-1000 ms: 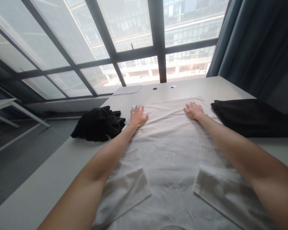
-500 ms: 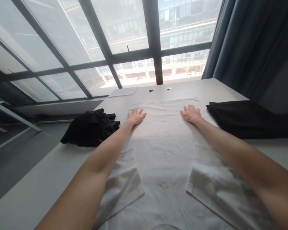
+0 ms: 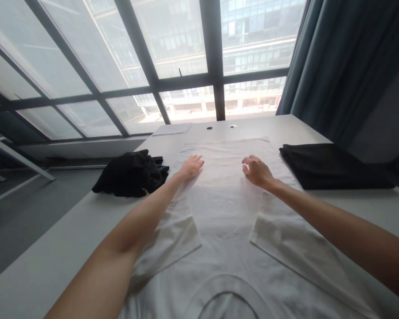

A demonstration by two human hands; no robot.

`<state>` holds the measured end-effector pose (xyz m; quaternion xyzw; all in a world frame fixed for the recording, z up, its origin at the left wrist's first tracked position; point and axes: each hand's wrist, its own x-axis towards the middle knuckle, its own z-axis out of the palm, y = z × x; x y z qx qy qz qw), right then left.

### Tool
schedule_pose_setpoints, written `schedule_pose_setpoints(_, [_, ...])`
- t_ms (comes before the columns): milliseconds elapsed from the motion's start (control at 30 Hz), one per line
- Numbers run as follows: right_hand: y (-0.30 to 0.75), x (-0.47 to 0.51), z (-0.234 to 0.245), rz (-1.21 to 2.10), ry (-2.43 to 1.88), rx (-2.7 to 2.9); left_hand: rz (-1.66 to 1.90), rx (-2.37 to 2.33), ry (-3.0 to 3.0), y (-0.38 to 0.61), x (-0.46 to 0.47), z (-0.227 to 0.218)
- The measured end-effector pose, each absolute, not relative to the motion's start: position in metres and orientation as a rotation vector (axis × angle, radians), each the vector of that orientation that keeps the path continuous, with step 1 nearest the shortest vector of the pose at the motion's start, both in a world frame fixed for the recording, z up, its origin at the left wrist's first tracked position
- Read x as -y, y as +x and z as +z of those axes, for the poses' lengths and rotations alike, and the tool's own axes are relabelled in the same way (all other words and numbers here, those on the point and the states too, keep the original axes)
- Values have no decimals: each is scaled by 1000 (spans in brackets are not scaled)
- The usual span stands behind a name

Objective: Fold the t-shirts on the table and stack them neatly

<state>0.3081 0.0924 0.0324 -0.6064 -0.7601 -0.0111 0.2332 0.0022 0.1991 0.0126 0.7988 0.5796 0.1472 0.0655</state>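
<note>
Sunlight comes through the big window (image 3: 173, 44) at the far end of the grey table (image 3: 69, 248). On the table a white shirt (image 3: 226, 208) lies spread out flat. Its neck hole is close to the person and its bottom edge is far away, near the window. Both short sleeves are folded in on top of the shirt. The left hand (image 3: 191, 166) lies on the far part of the shirt, close to its left edge. Its fingers are open and straight, and its palm faces down. The right hand (image 3: 256, 170) is over the far part of the shirt too, more to the right, well apart from the left hand. Its fingers are bent a little and loose, and they grip nothing. I cannot tell if this hand touches the cloth. A black cloth bundle (image 3: 133, 173) sits crumpled on the table just left of the shirt. A black folded cloth (image 3: 329, 166) lies neat and flat just to the right of the shirt. A sheet of paper (image 3: 173, 129) lies at the far end of the table. A dark curtain (image 3: 335, 66) hangs on the right.
</note>
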Motion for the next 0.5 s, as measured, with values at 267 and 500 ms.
schedule_pose_setpoints(267, [306,54,56,-2,-1593,2137,681,-1445,2651,-36,-39,57])
schedule_pose_setpoints(500, [278,132,36,-207,-1604,2261,590,-1704,2616,-48,73,29])
